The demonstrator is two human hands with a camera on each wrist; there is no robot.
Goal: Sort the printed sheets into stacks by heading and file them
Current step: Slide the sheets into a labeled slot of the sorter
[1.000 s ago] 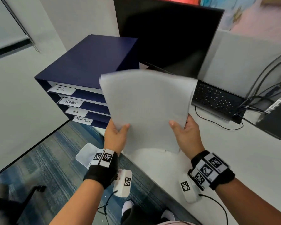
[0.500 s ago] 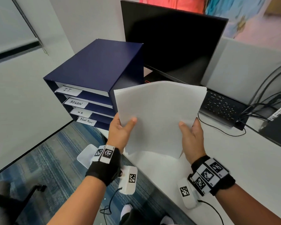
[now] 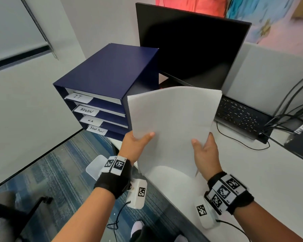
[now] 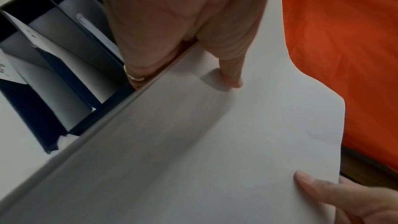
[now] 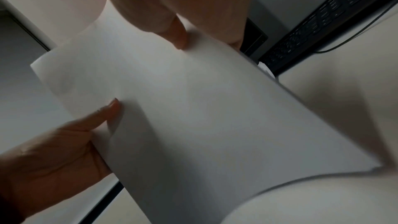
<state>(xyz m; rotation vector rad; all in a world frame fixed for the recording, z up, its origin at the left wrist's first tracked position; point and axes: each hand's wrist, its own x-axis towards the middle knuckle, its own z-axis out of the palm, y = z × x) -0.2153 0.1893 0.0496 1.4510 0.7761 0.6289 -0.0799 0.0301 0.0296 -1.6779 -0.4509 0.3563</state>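
Note:
A stack of white sheets (image 3: pixel 171 123) hangs in the air above the desk's front left corner, its blank side toward me and its lower edge bowed. My left hand (image 3: pixel 136 145) pinches the stack's lower left edge, thumb on top. My right hand (image 3: pixel 205 151) pinches the lower right edge the same way. In the left wrist view the stack (image 4: pixel 215 142) lies beside the slots of the blue organizer (image 4: pixel 64 77). In the right wrist view both thumbs press the stack (image 5: pixel 193 108). The navy organizer (image 3: pixel 105 84) stands left of the sheets, with shelves labelled I.T., ADMIN, H.R and Blank Paper.
A dark monitor (image 3: pixel 191 49) stands behind the sheets, and a black keyboard (image 3: pixel 240 117) with cables (image 3: pixel 287 105) lies to the right. The white desk (image 3: pixel 252 172) stretches right. Carpet floor (image 3: pixel 51 172) and a chair base (image 3: pixel 16 206) are at lower left.
The stack has shifted right, off the front of the organizer, so all its labelled shelves now show. Both hands keep the same hold.

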